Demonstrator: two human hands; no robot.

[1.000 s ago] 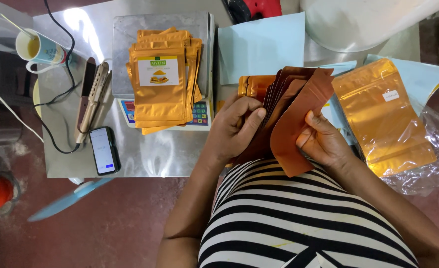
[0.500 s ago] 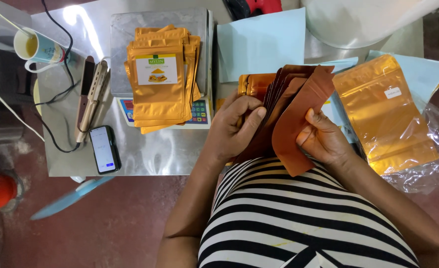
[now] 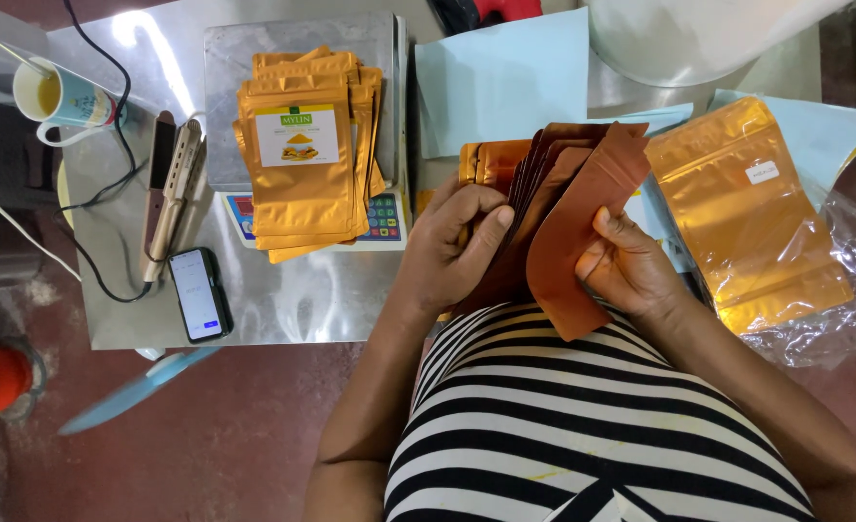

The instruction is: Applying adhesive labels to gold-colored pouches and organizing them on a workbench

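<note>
**Both hands on a fanned stack of copper pouches**

A steel table carries the work. On its far part sits a weighing scale, its platform loaded with a pile of gold labelled pouches. A large gold bag lies to the right on pale blue sheets. The fanned stack of copper pouches is held upright at the table's near edge, just in front of the person's striped shirt. The left hand is closed round the stack's left side; the right hand pinches the nearest pouch, thumb on its face. At left lie a hair straightener, a phone and a cup of drink.
</note>
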